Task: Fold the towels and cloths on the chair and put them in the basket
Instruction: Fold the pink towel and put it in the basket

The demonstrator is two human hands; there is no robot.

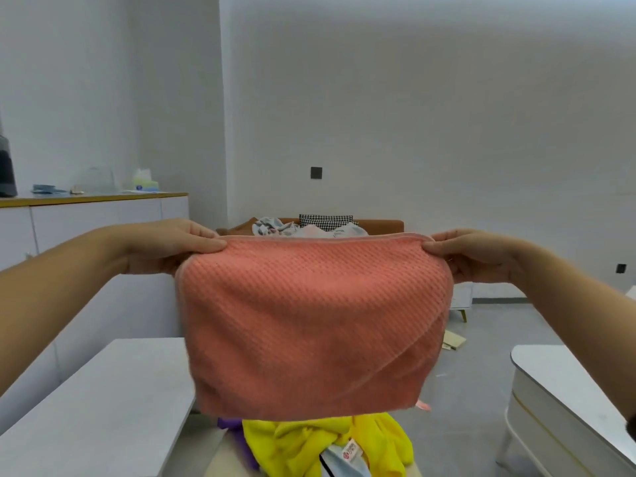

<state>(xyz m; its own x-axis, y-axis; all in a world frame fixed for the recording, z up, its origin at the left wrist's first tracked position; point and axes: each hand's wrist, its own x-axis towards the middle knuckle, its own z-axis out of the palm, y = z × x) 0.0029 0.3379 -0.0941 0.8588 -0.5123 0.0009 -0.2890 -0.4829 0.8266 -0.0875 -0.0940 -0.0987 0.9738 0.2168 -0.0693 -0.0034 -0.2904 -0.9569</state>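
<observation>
Holding up a coral waffle-weave towel [309,321], both hands are raised in front of the head camera, and from my station I read it as stretched taut along its top edge. The left hand [179,246] pinches the upper left corner, with the thumb pressed on the near face and the fingers tucked behind the fabric. The right hand [471,256] pinches the upper right corner the same way, thumb in front and fingers curled behind. The towel hangs free in the air, touching nothing but the two hands. Two hems run side by side along its top, and a diagonal edge crosses its lower right part, so I take it as doubled over. A small pink tag [423,406] sticks out at its lower right corner.

Directly below it I see a heap with a yellow cloth [309,442], a purple cloth [229,425] at its left, and a pale blue piece [344,463] with a printed label; what the heap lies on I cannot tell. A white table [103,407] stands at the left and a round-edged white table [568,407] at the right. Behind the towel a brown sofa [382,225] carries a houndstooth cushion [325,220].
</observation>
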